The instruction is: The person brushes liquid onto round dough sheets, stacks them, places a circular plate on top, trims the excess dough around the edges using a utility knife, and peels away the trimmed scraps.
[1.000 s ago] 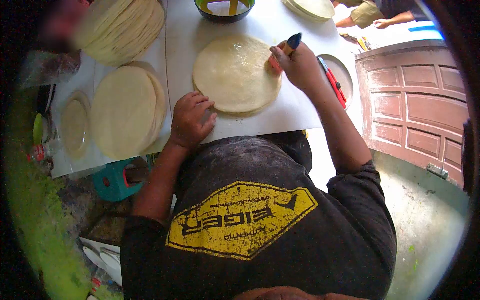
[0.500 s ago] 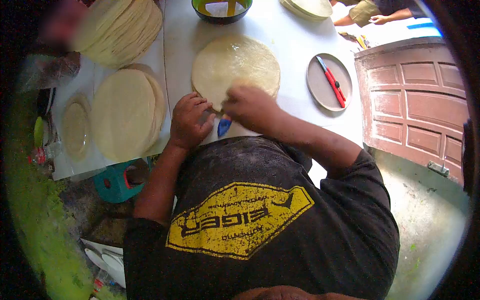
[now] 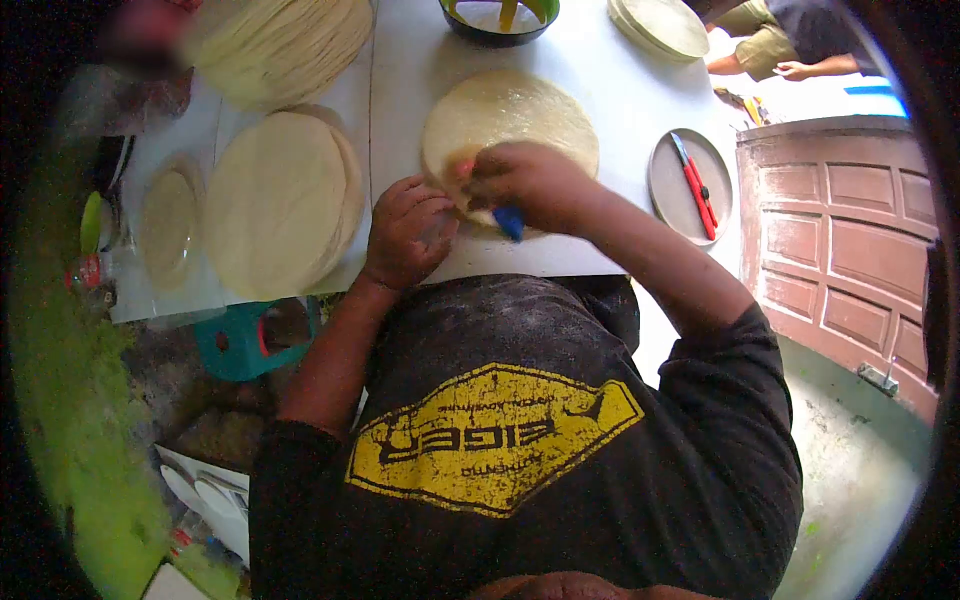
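A glossy round sheet of dough lies in front of me on the white table, apparently the top of a thin stack. My right hand is over its near part, wrapped round a brush with a blue handle end; the brush's working end is blurred by motion. My left hand is at the dough's near left edge, fingers curled and thumb close below, seemingly pinching the rim. Beyond the dough stands a dark bowl with a green inside, holding yellowish liquid.
Left of me lie a stack of pale dough rounds, a taller pile and a clear oval dish. On the right, a grey round plate carries a red-handled knife. More rounds lie far right, near another person.
My right hand has swept across the dough with the brush, and the blue end now points more to the right. My left hand stays at the rim. The whole view has shifted slightly.
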Demonstrator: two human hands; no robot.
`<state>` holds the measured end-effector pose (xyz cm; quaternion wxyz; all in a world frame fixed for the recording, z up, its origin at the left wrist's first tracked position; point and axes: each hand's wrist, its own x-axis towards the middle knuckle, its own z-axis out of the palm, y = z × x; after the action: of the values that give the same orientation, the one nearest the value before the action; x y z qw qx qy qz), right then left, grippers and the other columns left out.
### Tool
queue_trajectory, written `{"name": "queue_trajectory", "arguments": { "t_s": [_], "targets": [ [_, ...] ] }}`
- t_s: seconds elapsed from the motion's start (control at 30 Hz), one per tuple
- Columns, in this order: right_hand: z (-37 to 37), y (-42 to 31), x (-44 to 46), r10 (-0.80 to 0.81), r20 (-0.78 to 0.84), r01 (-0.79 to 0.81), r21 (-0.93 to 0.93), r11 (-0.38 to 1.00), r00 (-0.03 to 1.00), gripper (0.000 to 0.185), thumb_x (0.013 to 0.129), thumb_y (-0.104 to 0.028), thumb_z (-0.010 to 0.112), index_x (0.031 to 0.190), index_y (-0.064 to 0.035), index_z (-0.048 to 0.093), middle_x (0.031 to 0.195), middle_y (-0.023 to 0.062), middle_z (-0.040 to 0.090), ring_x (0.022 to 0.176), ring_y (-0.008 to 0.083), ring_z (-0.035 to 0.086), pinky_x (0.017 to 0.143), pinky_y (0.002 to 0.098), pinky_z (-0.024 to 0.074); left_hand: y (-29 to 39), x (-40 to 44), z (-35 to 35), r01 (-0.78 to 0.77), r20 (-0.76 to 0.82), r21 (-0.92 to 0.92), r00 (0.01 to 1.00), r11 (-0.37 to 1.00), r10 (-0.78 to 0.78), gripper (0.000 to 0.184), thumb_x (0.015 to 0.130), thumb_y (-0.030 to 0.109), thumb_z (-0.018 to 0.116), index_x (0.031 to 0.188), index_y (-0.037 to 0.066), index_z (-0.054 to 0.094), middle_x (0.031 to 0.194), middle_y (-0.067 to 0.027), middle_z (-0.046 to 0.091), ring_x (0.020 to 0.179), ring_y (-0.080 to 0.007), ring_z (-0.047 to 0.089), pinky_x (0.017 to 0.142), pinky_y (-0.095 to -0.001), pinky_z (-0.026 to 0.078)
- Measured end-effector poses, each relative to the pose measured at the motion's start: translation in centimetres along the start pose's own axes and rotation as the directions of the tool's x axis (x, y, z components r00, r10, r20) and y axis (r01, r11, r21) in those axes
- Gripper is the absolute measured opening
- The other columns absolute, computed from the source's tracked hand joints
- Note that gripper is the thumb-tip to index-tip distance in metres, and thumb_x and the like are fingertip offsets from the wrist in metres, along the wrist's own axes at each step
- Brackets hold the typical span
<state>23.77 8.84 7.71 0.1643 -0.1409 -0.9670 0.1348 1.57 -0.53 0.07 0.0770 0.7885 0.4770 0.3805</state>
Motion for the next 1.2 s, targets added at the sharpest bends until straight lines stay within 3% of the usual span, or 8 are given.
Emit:
{"name": "queue_trajectory", "arguments": {
  "t_s": [0.13,0.37,0.53,0.77,0.83,0.93,1.03,1.2],
  "targets": [
    [0.3,3.1,-0.7,0.242,-0.221,-0.253,-0.019,0.967,0.945,0.028,0.079,-0.011,0.067,0.107,-0.0129,0.070,0.105,0.0086,0.064,0.096,0.0300,0.063,0.081,0.0402,0.0525,0.1,0.1,-0.1,0.010,0.038,0.000,0.999,1.000,-0.010,0.025,0.072,0.018,0.073,0.095,0.011,0.067,0.101,-0.0075,0.066,0.108,-0.0339,0.058,0.099,-0.0458,0.044],
    [-2.0,-1.5,-4.3,0.138,0.065,-0.150,0.276,0.949,0.988,0.024,0.078,-0.012,0.070,0.102,-0.0102,0.071,0.102,0.0108,0.065,0.096,0.0312,0.063,0.082,0.0415,0.0507,-0.1,0.1,0.0,0.030,0.070,-0.007,0.997,1.000,-0.030,0.023,0.073,0.018,0.072,0.094,0.010,0.067,0.102,-0.0085,0.066,0.110,-0.0354,0.057,0.099,-0.0463,0.043],
    [-2.4,4.5,-4.0,0.196,-0.239,-0.211,-0.039,0.977,0.951,0.029,0.082,-0.013,0.067,0.111,-0.0117,0.069,0.106,0.0136,0.065,0.097,0.0336,0.063,0.082,0.0410,0.0512,0.0,0.2,0.0,0.038,0.090,-0.004,0.995,0.999,-0.037,0.023,0.074,0.020,0.072,0.094,0.010,0.068,0.103,-0.0086,0.066,0.112,-0.0361,0.056,0.101,-0.0468,0.042],
    [-3.4,-2.4,-7.0,0.337,0.087,-0.340,0.029,0.940,0.938,0.022,0.082,-0.015,0.065,0.103,-0.0124,0.066,0.093,0.0132,0.062,0.085,0.0346,0.063,0.071,0.0436,0.0525,0.1,0.0,-0.2,0.064,0.079,0.017,0.995,0.998,-0.066,0.023,0.074,0.019,0.072,0.094,0.009,0.068,0.104,-0.0086,0.066,0.112,-0.0354,0.056,0.101,-0.0468,0.042],
    [-4.5,-1.6,-6.2,0.392,-0.007,-0.378,0.244,0.893,0.920,0.021,0.083,-0.015,0.065,0.104,-0.0128,0.066,0.093,0.0128,0.062,0.085,0.0344,0.063,0.071,0.0431,0.0523,0.0,0.3,-0.3,0.064,0.091,-0.019,0.994,0.998,-0.062,0.023,0.073,0.019,0.073,0.094,0.009,0.068,0.103,-0.0086,0.066,0.112,-0.0351,0.056,0.101,-0.0466,0.043],
    [-2.7,2.6,-3.4,0.484,-0.298,-0.482,0.086,0.872,0.823,0.017,0.083,-0.014,0.065,0.099,-0.0112,0.067,0.092,0.0132,0.061,0.084,0.0347,0.062,0.071,0.0434,0.0514,0.1,0.4,-0.2,0.055,0.097,-0.036,0.994,0.998,-0.051,0.023,0.073,0.018,0.073,0.094,0.009,0.068,0.102,-0.0085,0.066,0.111,-0.0345,0.057,0.101,-0.0462,0.043],
    [0.7,2.8,-1.7,0.419,-0.182,-0.437,-0.069,0.897,0.889,0.012,0.081,-0.014,0.065,0.092,-0.0094,0.066,0.091,0.0129,0.060,0.082,0.0348,0.061,0.071,0.0439,0.0509,0.5,0.4,-0.4,0.048,0.073,-0.023,0.996,0.999,-0.047,0.023,0.073,0.018,0.073,0.094,0.009,0.068,0.101,-0.0084,0.067,0.108,-0.0344,0.057,0.102,-0.0461,0.043],
    [-0.1,-2.0,-3.9,0.204,-0.031,-0.193,0.224,0.955,0.978,0.015,0.079,-0.010,0.066,0.095,-0.0105,0.065,0.096,0.0126,0.062,0.086,0.0341,0.062,0.071,0.0431,0.0512,0.2,0.3,-0.4,0.055,0.057,-0.010,0.997,0.998,-0.054,0.023,0.074,0.017,0.073,0.095,0.009,0.068,0.101,-0.0087,0.067,0.106,-0.0341,0.058,0.102,-0.0461,0.042]
  ]
}}
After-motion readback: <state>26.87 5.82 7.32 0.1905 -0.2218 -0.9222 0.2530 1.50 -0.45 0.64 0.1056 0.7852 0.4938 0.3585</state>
